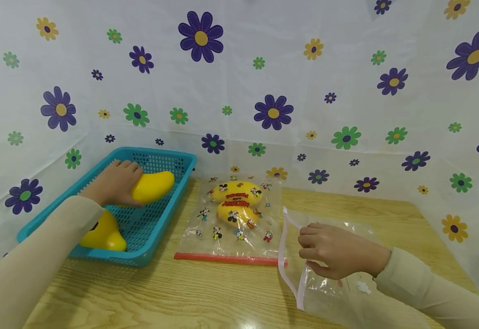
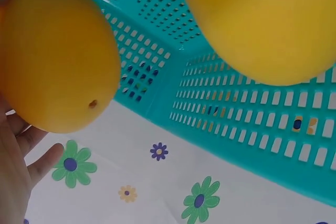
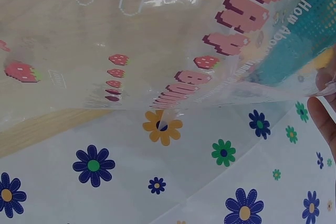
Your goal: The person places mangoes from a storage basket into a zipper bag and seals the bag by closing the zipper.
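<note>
My left hand (image 1: 118,185) grips a smooth yellow mango (image 1: 154,187) over the blue basket (image 1: 191,176). In the left wrist view, thumb and fingers lie around the mango (image 2: 58,61), which shows a small brown stem mark. A second yellow mango (image 1: 103,233) with a dark marking sits in the basket's near end; it fills the upper right of the left wrist view (image 2: 268,30). My right hand (image 1: 338,251) holds a clear zip bag (image 1: 334,297) near its parted pale pink mouth. Strawberry prints show on that bag (image 3: 205,61) in the right wrist view.
Between basket and pink-edged bag lies another clear bag (image 1: 231,244) with cartoon prints and a red slider strip (image 1: 227,259), holding two yellow fruits (image 1: 239,194). Everything rests on a wood-grain table (image 1: 206,292). A flowered white cloth (image 1: 231,68) stands behind and at both sides.
</note>
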`<state>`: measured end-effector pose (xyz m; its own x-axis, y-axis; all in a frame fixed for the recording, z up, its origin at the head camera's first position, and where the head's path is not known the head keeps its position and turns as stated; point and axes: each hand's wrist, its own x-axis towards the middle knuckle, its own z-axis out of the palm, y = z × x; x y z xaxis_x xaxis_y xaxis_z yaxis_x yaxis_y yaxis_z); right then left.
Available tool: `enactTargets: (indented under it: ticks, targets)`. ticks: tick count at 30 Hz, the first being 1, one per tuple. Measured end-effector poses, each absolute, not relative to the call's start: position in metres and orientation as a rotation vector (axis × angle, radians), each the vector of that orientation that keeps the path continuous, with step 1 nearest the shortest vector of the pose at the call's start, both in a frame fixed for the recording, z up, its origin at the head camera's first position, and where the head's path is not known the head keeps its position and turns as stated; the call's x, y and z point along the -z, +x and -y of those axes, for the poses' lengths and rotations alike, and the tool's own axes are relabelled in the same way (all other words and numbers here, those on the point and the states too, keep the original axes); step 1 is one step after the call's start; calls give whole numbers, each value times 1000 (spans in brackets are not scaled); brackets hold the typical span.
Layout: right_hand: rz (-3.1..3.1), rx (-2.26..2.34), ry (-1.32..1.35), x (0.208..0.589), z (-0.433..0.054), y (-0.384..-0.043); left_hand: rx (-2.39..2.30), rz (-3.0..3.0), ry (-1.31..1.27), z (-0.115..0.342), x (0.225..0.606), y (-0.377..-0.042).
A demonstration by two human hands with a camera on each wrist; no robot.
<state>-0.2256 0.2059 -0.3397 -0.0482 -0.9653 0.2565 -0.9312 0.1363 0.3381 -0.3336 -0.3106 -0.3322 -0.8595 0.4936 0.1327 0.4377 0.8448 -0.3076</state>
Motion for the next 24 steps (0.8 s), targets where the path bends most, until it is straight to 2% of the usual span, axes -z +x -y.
enactTargets:
  ticks: [24]
  targets:
    - [2004,121,1814,341,-206,-225,-331,2678,-718,291,302,-306]
